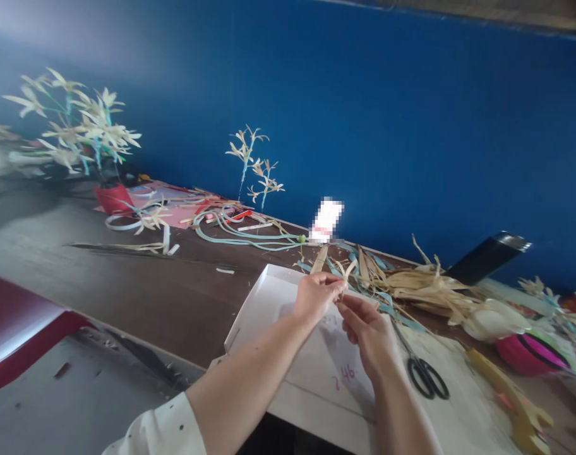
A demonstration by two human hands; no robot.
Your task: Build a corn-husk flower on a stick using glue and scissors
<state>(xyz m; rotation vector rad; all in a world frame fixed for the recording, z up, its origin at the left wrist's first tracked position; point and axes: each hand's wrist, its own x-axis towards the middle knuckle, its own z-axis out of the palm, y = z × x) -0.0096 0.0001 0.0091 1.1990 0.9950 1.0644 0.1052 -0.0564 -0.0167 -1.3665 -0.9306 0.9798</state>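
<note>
scissors [415,361] lie right of the tray [268,306], husks [404,281] behind them; flowers [98,129] stand in a pot [114,200], left.

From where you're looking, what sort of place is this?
Probably a craft workspace: the table bears pale, handmade-looking flowers, black-handled scissors and a heap of dry, husk-like strips.

Hands: two, left hand [316,292] and right hand [369,327], 5 o'clock of centre. Pale strip piece [348,272] between them: one. Lone flower sprays [268,184], 11 o'clock: two. Red pot [114,200], 9 o'clock: one. Scissors [429,379], 4 o'clock: one pair. Black cylinder [484,257], 3 o'clock: one. Dried husks [414,281], 4 o'clock: too tangled to count.
</note>
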